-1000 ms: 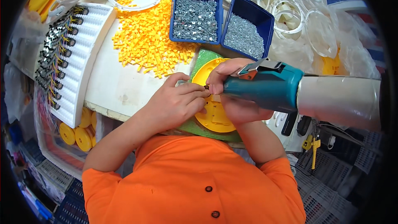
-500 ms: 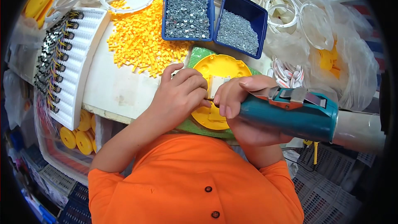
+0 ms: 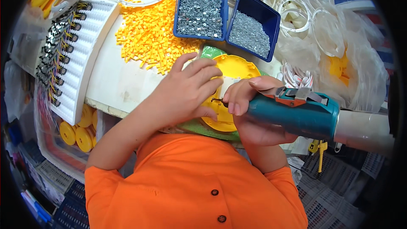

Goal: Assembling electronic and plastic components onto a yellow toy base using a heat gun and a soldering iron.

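Note:
A round yellow plastic housing [image 3: 237, 65] lies on a green mat [image 3: 210, 52] in front of me. My right hand [image 3: 248, 97] is wrapped round a teal power screwdriver [image 3: 292, 114], held almost level. Its thin bit points left over the housing, with a tiny dark piece at the tip, perhaps a screw. My left hand [image 3: 188, 89] hovers at the housing's left side, fingers spread, thumb near the bit; I see nothing held in it. The two hands cover part of the housing, including most of a pale part inside it.
Behind the housing stand two blue bins, one with metal washers [image 3: 199, 15], one with small screws [image 3: 248, 32]. Yellow plastic pieces [image 3: 157, 38] are heaped left of them. A white foam tray [image 3: 91, 51] holds wired parts at far left. White rings [image 3: 292, 15] and plastic bags [image 3: 339, 68] lie right.
My left hand has let go near the bit, spreading its fingers and drawing slightly back. The screwdriver stays in my right hand. The whole view has shifted slightly.

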The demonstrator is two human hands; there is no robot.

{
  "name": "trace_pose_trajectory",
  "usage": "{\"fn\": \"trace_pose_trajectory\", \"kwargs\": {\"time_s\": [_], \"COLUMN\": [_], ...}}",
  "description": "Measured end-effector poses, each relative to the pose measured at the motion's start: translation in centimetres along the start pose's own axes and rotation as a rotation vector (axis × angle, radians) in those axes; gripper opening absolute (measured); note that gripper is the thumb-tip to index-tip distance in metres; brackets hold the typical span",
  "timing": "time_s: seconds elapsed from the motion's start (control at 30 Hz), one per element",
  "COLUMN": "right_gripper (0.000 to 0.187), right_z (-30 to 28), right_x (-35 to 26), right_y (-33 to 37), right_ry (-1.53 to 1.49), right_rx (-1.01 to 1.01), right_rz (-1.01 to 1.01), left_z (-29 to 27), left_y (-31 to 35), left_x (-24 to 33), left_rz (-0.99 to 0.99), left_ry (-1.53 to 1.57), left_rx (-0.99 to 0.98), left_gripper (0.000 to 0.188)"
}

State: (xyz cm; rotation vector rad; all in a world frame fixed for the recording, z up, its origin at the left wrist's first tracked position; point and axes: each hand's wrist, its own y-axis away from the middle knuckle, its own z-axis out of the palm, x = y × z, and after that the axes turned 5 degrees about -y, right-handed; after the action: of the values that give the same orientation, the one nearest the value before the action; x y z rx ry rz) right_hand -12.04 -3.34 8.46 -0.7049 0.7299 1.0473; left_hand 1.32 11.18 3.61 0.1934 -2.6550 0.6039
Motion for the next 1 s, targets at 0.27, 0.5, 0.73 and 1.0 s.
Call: {"fn": "trace_pose_trajectory", "kwargs": {"time_s": [0.27, 0.5, 0.73, 1.0], "right_gripper": [0.095, 0.092, 0.082, 0.089], "right_z": [-0.9, -1.4, -1.5, -0.6], "right_x": [1.6, 2.0, 2.1, 1.6], "right_y": [-0.5, -0.8, -0.7, 0.0], "right_ry": [-0.009, 0.020, 0.171, 0.065], "right_rx": [-0.076, -0.147, -0.229, -0.010], "right_rz": [-0.101, -0.097, -0.009, 0.010], "left_z": [-0.9, -0.7, -0.6, -1.4], "left_y": [2.0, 2.0, 1.6, 2.0], "left_x": [-1.6, -1.8, -2.2, -1.6], "left_rz": [0.081, 0.098, 0.144, 0.070], "left_ry": [-0.006, 0.010, -0.026, -0.007], "left_rx": [-0.178, -0.163, -0.125, -0.081], "left_gripper": [0.072, 0.070, 0.063, 0.066]}}
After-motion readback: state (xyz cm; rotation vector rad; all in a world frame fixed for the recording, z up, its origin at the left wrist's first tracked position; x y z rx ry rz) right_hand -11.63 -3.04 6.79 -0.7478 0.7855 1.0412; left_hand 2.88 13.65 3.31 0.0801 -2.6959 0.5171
